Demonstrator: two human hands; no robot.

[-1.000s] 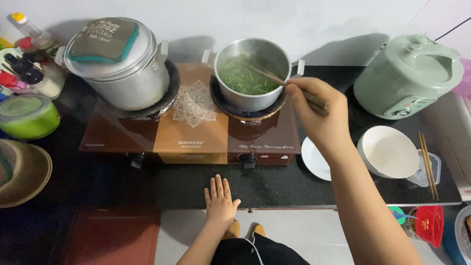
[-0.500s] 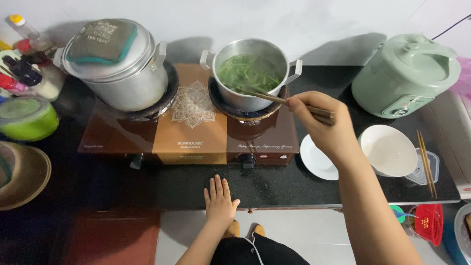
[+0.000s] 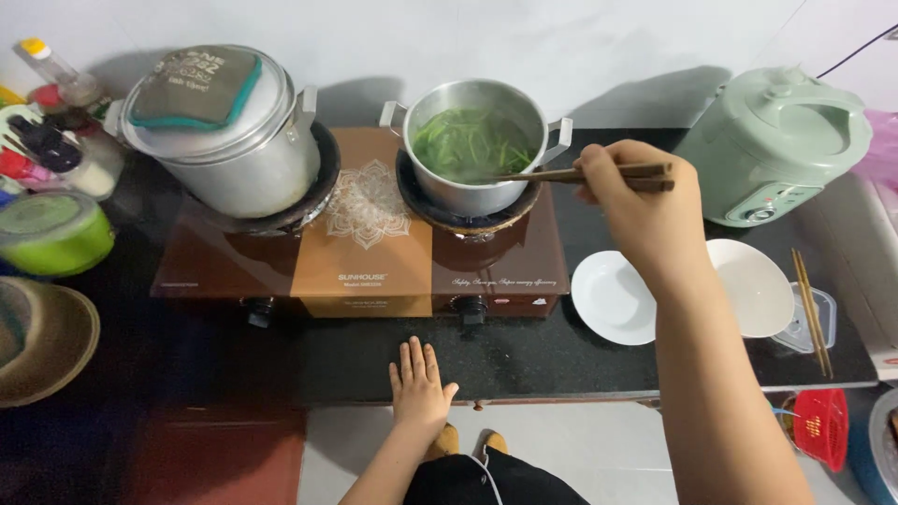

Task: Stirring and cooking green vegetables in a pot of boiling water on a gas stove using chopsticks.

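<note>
**A:** What takes up the most room here?

**B:** The dark table (image 3: 561, 355), and on it a brown two-burner stove (image 3: 365, 252). The left burner carries a large lidded metal pot (image 3: 234, 150) with a grey-and-teal cloth pad (image 3: 196, 86) lying on its lid. At the far right stands a pale green rice cooker (image 3: 776, 150), lid closed.

**A:** And the right burner?

**B:** A smaller steel pot (image 3: 477, 150), open, with green vegetables (image 3: 468, 142) in water inside.

**A:** Where are the hands?

**B:** The right hand (image 3: 636, 201) is raised just right of that pot, its grip closed around a pair of dark wooden chopsticks (image 3: 561, 174). They lie nearly level, tips reaching over the rim into the greens. The left hand (image 3: 419, 388) rests flat on the table's front edge below the stove, fingers spread, holding nothing.

**A:** Anything beside the right arm?

**B:** A white plate (image 3: 613, 299) just left of the forearm and a white bowl (image 3: 758, 285) just right of it, both on the table. Further right, another pair of chopsticks (image 3: 812, 299) lies across a clear plastic container (image 3: 809, 323).

**A:** And the left side?

**B:** A green lidded bowl (image 3: 51, 234), a woven hat (image 3: 42, 337) below it, and a cluster of bottles and jars (image 3: 56, 131) in the back corner.
</note>
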